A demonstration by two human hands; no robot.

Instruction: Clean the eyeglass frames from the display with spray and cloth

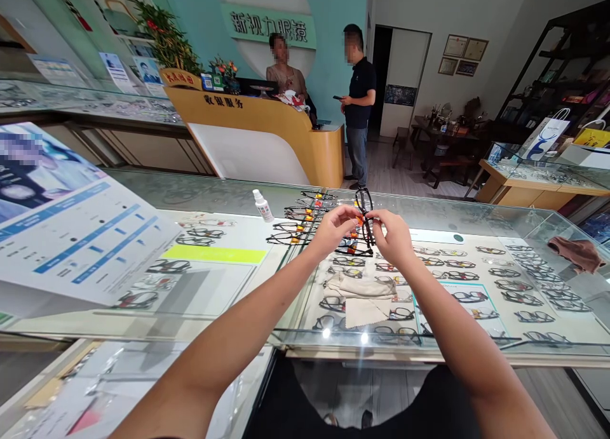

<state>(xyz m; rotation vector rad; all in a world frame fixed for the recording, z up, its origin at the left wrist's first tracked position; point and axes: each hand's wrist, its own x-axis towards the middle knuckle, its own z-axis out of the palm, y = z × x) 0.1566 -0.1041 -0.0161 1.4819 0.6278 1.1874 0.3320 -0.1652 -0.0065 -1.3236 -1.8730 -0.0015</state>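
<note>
A pair of black-framed eyeglasses (pixel 364 201), turned on end, is gripped by the left hand (pixel 336 230) and the right hand (pixel 393 237) above the clear glass-topped bench (pixel 410 357), near a row of orange-tagged, dark-framed spectacles (pixel 298 229).

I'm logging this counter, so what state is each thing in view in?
Black glasses, turned on end, held up
Left hand, pinching the glasses
Right hand, pinching the glasses
White bottle, standing upright
Upper beige cloth, rumpled
Lower beige cloth, flat
Brown cloth, crumpled
Large leaflet, propped up
Back door, partly open
</note>
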